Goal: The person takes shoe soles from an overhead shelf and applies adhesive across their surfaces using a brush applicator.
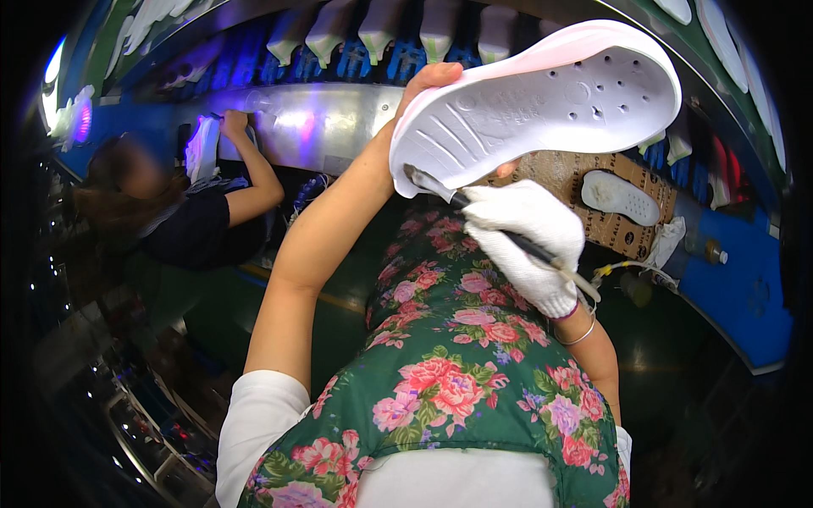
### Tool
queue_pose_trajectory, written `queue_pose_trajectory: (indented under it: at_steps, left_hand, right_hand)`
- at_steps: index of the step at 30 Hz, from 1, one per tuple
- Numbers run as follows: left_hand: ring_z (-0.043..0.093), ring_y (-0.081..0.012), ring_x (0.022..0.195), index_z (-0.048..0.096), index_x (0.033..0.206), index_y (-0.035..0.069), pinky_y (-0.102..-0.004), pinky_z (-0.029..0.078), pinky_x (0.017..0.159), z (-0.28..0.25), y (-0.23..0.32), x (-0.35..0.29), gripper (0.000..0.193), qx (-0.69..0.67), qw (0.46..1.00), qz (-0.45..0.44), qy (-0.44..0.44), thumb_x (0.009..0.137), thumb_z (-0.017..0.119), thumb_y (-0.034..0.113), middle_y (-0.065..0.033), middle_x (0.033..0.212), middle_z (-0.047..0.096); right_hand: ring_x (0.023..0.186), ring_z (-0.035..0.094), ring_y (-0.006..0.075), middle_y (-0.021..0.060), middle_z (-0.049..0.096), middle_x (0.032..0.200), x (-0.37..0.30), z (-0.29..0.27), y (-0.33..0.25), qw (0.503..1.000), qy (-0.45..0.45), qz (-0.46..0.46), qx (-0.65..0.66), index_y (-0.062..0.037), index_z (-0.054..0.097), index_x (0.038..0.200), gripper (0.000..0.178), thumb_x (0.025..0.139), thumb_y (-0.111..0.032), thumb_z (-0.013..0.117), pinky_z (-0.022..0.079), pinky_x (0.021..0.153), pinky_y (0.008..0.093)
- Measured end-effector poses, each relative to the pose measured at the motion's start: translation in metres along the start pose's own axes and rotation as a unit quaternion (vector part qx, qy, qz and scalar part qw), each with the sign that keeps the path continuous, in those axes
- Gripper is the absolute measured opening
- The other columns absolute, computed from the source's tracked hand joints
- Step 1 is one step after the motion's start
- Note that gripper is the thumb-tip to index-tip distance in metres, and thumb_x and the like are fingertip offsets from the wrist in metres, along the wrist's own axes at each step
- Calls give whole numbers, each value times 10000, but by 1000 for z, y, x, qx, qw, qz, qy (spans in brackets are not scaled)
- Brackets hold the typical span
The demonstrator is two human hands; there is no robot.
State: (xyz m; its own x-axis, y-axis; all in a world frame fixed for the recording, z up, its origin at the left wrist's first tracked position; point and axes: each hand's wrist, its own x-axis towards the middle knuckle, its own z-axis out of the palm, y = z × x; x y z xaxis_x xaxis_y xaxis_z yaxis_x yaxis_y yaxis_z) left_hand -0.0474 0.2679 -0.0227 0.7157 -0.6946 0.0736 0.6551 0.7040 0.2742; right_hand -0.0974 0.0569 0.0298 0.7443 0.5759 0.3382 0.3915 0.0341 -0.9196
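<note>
My bare left hand point(415, 102) grips a large white shoe sole point(542, 93) with a pink-tinged side wall, fingers behind it and the thumb at its upper edge. The sole is tilted so its hollow inner face shows, with grooves at the near end and small holes at the far end. In a white knitted glove, my right hand point(529, 237) is closed round the dark handle of a brush point(436, 184). The brush tip meets the inside of the sole near its lower left end. A thin tube runs by the right wrist.
Beyond the sole, a row of white soles or shoes point(385, 34) stands on blue holders. At right, another white sole point(620, 197) lies on a cardboard sheet point(610, 233) beside a crumpled white cloth point(666, 243) and a small bottle point(714, 251). On the left, a co-worker point(195, 212) handles a white shoe point(201, 148) under violet light.
</note>
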Motion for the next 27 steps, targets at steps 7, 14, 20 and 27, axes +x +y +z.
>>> queue_pose_trajectory:
  at_steps: [7, 14, 20, 27]
  left_hand:
    - [632, -474, 985, 426, 1469, 5, -503, 582, 769, -20, -7, -9, 940, -68, 997, 18, -6, 774, 666, 591, -334, 1233, 563]
    - [667, -434, 1063, 388, 1494, 11, -552, 578, 872, -5, -44, -24, 800, -136, 966, 140, 168, 922, 486, 561, -297, 1267, 604]
    - [668, -453, 1058, 400, 1484, -14, -553, 572, 913, -22, -76, -31, 779, -105, 978, 105, 144, 935, 441, 537, -285, 1298, 598]
    - [583, -402, 1232, 304, 1540, 34, -502, 520, 1025, 8, -59, -52, 884, 55, 966, 185, 175, 947, 378, 685, -257, 1437, 500]
  right_hand:
    - [871, 712, 213, 125, 753, 978, -6, 3, 5, 995, 18, 78, 57, 3, 752, 949, 162, 789, 0, 781, 553, 793, 327]
    - [868, 700, 180, 119, 751, 971, -2, -22, 3, 985, 40, 154, 72, 26, 758, 979, 190, 791, 8, 770, 548, 802, 295]
    - [828, 706, 238, 120, 742, 945, 41, -52, 1, 955, 155, -86, -240, -33, 747, 975, 220, 770, 44, 763, 547, 759, 330]
    - [854, 709, 228, 130, 757, 979, 9, -45, 2, 995, 81, 36, 38, 4, 754, 928, 150, 779, 2, 762, 547, 768, 317]
